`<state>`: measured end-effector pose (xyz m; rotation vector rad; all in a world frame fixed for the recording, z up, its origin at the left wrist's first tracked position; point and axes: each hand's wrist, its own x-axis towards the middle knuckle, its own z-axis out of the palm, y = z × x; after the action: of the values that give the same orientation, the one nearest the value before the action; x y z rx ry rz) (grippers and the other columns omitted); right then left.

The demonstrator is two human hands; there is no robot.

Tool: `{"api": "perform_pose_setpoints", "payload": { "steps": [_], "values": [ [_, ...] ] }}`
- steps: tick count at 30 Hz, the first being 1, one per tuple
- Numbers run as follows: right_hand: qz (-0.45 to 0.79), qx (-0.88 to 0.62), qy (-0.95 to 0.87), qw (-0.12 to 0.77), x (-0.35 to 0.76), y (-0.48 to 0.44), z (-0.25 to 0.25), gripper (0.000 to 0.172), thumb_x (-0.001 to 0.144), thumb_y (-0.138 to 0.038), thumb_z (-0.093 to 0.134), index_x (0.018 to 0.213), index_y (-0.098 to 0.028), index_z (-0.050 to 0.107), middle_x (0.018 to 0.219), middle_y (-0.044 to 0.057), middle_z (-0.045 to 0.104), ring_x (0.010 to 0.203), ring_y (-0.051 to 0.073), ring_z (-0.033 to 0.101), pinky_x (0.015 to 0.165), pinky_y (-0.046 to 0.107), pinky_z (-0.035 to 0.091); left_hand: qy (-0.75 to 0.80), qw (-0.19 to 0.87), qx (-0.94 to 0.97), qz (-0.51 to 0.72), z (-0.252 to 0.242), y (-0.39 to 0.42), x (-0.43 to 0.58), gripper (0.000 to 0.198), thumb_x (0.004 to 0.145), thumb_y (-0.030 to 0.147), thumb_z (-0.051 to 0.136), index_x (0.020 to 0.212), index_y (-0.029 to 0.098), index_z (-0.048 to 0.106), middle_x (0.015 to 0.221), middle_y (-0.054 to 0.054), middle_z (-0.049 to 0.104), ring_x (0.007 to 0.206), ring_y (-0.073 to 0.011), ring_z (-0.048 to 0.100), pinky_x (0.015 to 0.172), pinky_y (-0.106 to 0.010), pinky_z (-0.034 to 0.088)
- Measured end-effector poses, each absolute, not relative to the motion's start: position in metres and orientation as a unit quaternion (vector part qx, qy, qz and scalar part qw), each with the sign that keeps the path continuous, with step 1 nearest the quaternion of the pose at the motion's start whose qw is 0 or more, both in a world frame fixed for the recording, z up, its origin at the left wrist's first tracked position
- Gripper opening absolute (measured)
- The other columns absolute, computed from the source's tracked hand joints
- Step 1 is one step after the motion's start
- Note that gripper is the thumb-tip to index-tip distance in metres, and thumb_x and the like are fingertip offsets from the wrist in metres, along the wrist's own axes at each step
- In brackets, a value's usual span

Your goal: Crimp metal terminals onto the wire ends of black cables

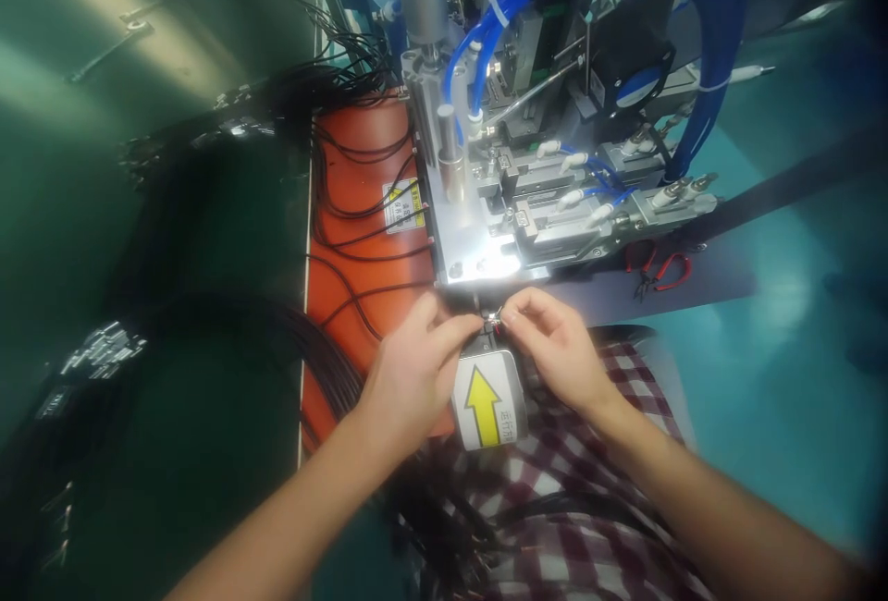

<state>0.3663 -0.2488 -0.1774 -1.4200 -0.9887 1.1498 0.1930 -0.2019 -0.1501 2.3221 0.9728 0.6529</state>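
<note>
My left hand (411,365) and my right hand (556,342) meet in front of the machine's metal plate, just above a white label (510,398) with a yellow arrow. Thumb and fingers are pinched together on each side. Between the fingertips is a small cable end (492,318) with a metallic tip and a bit of red wire. The left fingertips touch its left side, the right ones its right side. Its exact shape is too small and partly hidden. A dark fixture piece (487,339) sits right below the fingertips.
A machine (478,231) with blue air hoses (708,46) rises ahead. Black cables (375,254) cross an orange surface (361,166) at left. Cable bundles with metallic ends (104,351) lie farther left. Red-handled pliers (656,273) rest at right. Black cables lie across the checked cloth on my lap (561,545).
</note>
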Motion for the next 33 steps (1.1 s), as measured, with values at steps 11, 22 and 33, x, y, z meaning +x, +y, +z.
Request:
{"api": "perform_pose_setpoints", "payload": {
  "steps": [11, 22, 33],
  "values": [
    [0.455, -0.571, -0.413, 0.545, 0.362, -0.249, -0.186, 0.017, 0.088, -0.022, 0.056, 0.072, -0.019, 0.053, 0.07, -0.002, 0.05, 0.065, 0.013, 0.046, 0.058, 0.024, 0.039, 0.368, 0.239, 0.866, 0.241, -0.151, -0.204, 0.193, 0.025, 0.09, 0.011, 0.049, 0.103, 0.015, 0.07, 0.081, -0.003, 0.052, 0.071, -0.0119, 0.056, 0.062, -0.022, 0.049],
    [0.434, -0.604, -0.411, 0.528, 0.358, -0.251, -0.184, 0.017, 0.09, -0.024, 0.055, 0.074, -0.019, 0.053, 0.073, -0.001, 0.051, 0.068, 0.014, 0.046, 0.058, 0.025, 0.038, 0.356, 0.176, 0.898, 0.191, -0.152, -0.206, 0.191, 0.032, 0.09, 0.013, 0.045, 0.113, 0.016, 0.068, 0.081, -0.004, 0.051, 0.064, -0.0126, 0.054, 0.055, -0.023, 0.048],
    [0.495, -0.625, -0.338, 0.5, 0.359, -0.247, -0.173, 0.019, 0.085, -0.028, 0.058, 0.069, -0.018, 0.053, 0.067, -0.002, 0.049, 0.059, 0.012, 0.043, 0.05, 0.023, 0.035, 0.352, 0.136, 0.917, 0.131, -0.149, -0.204, 0.19, 0.038, 0.091, 0.016, 0.041, 0.12, 0.021, 0.064, 0.082, -0.004, 0.049, 0.065, -0.0141, 0.055, 0.052, -0.022, 0.046]
  ]
}}
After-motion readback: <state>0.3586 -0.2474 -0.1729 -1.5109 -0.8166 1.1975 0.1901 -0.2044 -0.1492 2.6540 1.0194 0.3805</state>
